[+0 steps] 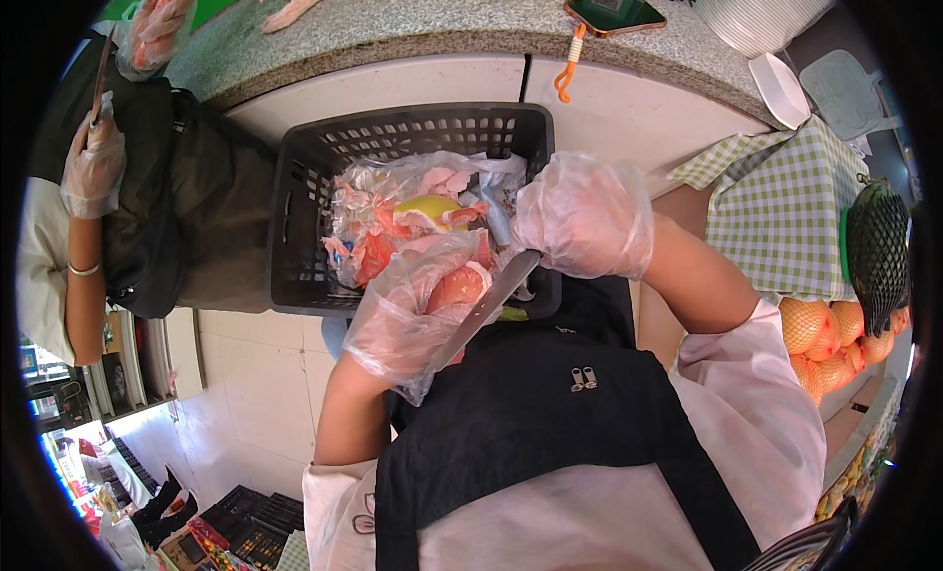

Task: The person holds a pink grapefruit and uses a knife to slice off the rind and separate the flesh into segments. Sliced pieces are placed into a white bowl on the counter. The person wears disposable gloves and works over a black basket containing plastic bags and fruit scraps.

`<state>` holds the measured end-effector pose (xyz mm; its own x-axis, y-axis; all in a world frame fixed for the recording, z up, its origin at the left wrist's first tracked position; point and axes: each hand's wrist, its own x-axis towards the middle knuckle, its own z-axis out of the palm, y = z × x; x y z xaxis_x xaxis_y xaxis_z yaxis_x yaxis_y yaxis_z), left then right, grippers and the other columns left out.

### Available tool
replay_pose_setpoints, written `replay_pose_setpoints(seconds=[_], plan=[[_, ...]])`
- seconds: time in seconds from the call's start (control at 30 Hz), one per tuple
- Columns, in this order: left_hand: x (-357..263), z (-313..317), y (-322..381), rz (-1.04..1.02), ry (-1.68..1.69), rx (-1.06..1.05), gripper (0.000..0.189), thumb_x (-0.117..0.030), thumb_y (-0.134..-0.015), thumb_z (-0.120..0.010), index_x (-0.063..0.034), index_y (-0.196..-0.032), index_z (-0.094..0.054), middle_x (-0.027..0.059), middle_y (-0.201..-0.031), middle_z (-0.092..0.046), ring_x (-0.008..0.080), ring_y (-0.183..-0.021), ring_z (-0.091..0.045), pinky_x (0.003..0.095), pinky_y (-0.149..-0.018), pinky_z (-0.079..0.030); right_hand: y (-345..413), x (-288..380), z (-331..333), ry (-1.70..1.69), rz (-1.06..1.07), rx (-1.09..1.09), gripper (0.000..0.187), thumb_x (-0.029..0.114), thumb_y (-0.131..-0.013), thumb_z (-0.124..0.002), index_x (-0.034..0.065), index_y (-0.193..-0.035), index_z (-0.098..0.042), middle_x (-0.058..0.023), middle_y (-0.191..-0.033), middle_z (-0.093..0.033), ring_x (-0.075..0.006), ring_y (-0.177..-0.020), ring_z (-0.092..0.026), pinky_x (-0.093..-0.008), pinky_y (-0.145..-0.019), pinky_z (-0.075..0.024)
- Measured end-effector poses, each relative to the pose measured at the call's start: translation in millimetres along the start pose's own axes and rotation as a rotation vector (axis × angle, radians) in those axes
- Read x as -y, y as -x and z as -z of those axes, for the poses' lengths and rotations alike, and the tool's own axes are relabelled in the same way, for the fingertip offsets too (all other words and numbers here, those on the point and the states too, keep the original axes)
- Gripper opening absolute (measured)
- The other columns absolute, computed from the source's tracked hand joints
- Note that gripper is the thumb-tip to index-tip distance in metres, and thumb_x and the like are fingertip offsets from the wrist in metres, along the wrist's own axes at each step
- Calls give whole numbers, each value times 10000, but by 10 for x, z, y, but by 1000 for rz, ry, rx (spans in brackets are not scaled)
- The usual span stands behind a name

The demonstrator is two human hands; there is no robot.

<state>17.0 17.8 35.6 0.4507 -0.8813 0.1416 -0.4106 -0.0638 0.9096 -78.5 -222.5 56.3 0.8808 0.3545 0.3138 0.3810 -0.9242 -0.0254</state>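
Note:
Both of my hands wear clear plastic gloves above a black plastic basket (412, 118). My left hand (412, 313) holds a piece of peeled pink citrus flesh (457, 287), which looks like pomelo. In my right hand (589, 214) is a knife, gripped near the end of its blade (486, 306); the handle is hidden by the glove. The blade slants down past the fruit, close to my left wrist. Inside the basket lie pink peel scraps (376, 254), crumpled clear plastic and a yellow-green piece of rind (427, 206).
A co-worker's gloved hand (96, 158) holds another knife at the left. Beyond the basket runs a granite counter (442, 19) with a phone (615, 13) and strap. At the right are a white foam tray (779, 91), a checked cloth (781, 210) and netted fruit (818, 335).

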Motion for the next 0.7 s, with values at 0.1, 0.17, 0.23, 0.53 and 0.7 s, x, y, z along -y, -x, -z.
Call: replay_pose_setpoints(seconds=[0.1,0.17,0.23,0.53,0.7], plan=[[-54,28,-11,-51,-124,9,477,-249,-817,-679,-17,-1224,-589,172,-1222,-586,354,-1134,-543,401,-965,-426,-10,1,19,-16,21,-55,129,244,-673,-676,156,-733,-603,-64,-672,-584,-280,-632,-599,-403,-558,-485],[-99,46,-9,-38,-165,32,458,-198,-824,-666,3,-1226,-578,181,-1248,-572,345,-1161,-532,400,-989,-408,-21,11,28,-7,10,-14,126,246,-679,-676,152,-727,-607,-63,-668,-585,-282,-634,-602,-400,-561,-487],[-124,46,-11,28,-111,59,436,-74,-820,-657,47,-1228,-558,195,-1301,-546,313,-1227,-510,394,-1049,-368,-39,31,27,-31,9,-24,125,247,-677,-675,150,-717,-609,-62,-667,-587,-280,-637,-606,-396,-561,-489],[-21,-17,-6,-3,-124,-26,444,-225,-842,-669,-14,-1224,-586,179,-1169,-612,361,-1113,-554,404,-955,-431,-42,-15,-41,89,-31,-81,120,210,-627,-658,135,-676,-578,-57,-644,-583,-248,-575,-599,-373,-486,-466],[-28,-31,-32,52,-7,31,453,-215,-834,-683,-7,-1224,-583,174,-1211,-590,341,-1107,-560,388,-966,-425,-18,10,-94,62,10,-135,113,222,-618,-657,150,-661,-581,-48,-613,-568,-238,-571,-597,-368,-480,-461]])
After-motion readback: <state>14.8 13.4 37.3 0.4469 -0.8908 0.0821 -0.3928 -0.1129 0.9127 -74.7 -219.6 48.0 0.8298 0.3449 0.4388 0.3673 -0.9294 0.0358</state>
